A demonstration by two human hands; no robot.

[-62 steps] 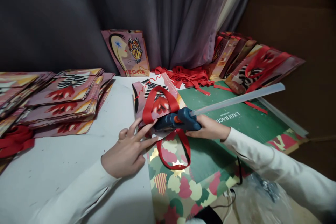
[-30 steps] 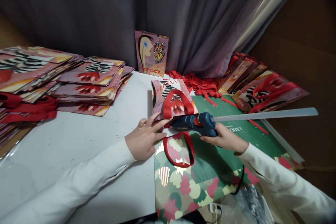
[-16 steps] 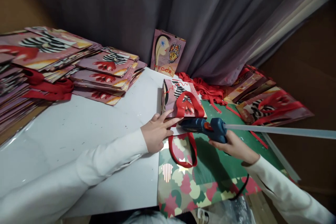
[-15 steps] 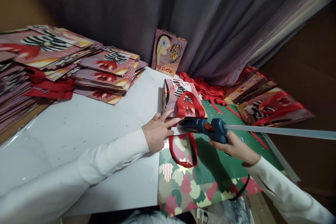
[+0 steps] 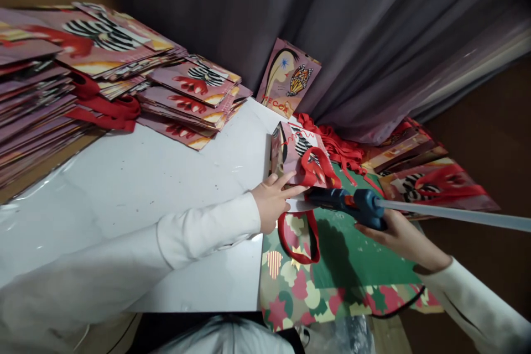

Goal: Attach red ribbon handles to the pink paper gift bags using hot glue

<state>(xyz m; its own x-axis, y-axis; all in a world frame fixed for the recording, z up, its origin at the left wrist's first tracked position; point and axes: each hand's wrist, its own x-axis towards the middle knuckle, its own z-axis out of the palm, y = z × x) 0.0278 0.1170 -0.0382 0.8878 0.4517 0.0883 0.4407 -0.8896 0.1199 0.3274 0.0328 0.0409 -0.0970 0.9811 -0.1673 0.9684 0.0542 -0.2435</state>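
A printed paper gift bag (image 5: pixel 292 155) lies flat with a red ribbon handle (image 5: pixel 319 163) looped over its front. Another red ribbon loop (image 5: pixel 317 240) hangs off the near side of the bag's mouth. Across that mouth, by a white flap (image 5: pixel 299 206), my left hand (image 5: pixel 271 202) rests with fingers outstretched, pressing on the bag's edge. A blue hot glue gun (image 5: pixel 352 203) is in my right hand (image 5: pixel 404 235), its nozzle at the bag's mouth near my left fingertips. A long translucent glue stick (image 5: pixel 456 214) sticks out of its back. The nozzle tip itself is hard to make out.
Stacks of flat printed bags (image 5: pixel 188 94) fill the left. One printed bag (image 5: pixel 289 77) stands against the grey curtain (image 5: pixel 215 5). A heap of red ribbons (image 5: pixel 338 146) lies behind the work, with more bags (image 5: pixel 431 185) at right. A patterned green sheet (image 5: pixel 336 290) covers the white table's (image 5: pixel 199 166) right side.
The view has shifted, so everything sits somewhat further right. Both hands keep nearly the same place on the bag, with the glue gun still at its mouth.
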